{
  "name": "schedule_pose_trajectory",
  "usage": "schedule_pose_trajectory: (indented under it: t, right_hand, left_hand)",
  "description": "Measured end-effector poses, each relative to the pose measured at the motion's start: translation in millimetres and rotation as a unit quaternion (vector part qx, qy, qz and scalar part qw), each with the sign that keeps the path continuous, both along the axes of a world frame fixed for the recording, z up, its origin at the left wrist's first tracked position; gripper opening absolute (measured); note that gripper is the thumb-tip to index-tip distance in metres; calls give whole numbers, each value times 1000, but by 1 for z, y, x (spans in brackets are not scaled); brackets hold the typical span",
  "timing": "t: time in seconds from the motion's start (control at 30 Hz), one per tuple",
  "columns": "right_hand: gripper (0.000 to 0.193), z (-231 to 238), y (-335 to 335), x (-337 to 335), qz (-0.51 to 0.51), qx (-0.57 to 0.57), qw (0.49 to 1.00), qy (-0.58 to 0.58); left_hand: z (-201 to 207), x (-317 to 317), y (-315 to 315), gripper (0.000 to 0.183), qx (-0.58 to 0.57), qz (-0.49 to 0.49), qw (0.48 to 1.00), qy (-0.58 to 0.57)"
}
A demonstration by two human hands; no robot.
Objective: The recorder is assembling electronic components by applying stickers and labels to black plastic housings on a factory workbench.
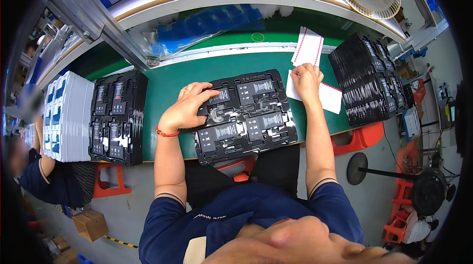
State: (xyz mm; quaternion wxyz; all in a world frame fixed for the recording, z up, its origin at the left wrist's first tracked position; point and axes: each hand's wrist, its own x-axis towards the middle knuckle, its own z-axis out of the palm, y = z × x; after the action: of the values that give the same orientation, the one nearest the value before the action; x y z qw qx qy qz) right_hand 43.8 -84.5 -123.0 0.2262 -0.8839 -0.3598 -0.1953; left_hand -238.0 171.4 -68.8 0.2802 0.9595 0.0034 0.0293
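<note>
From where I stand, the black moulded plastic tray (236,154) lies on the green tabletop (167,74), right in front of the seated person, with flat black rectangular battery cells (218,134) in its pockets. The left hand (188,106) rests on the tray's upper left part, fingers loosely spread, thumb apart, fingertips at the upper left cell. The right hand (307,82), just beyond the tray's upper right corner, has its fingertips drawn together over a white paper sheet with a red-dotted edge (330,98); I can't tell whether they pinch anything. A similar white sheet (308,47) lies farther back. Tall stacks of black trays stand right (352,89) and left (138,128) of the tray.
</note>
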Motion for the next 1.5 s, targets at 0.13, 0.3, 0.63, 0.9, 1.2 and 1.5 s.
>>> schedule_pose_trajectory:
  t: [0.13,0.3,0.63,0.9,1.2,1.5]
  right_hand:
    - [7,2,0,-1,12,28,999,12]
    - [6,-2,5,-7,75,126,984,100]
    - [7,46,9,-31,144,199,915,321]
    - [8,42,42,-14,156,133,928,312]
    - [6,76,84,-66,338,133,788,497]
    - [13,54,144,-96,374,55,745,549]
  left_hand:
    - [-4,4,1,74,10,13,1000,2]
    - [0,0,-1,68,11,34,999,-14]
    - [-9,-1,2,56,-25,51,995,-87]
    - [-17,-9,9,37,-103,58,982,-150]
    - [-16,-3,3,15,-56,97,970,-214]
    - [-24,-2,7,10,-42,165,957,-236]
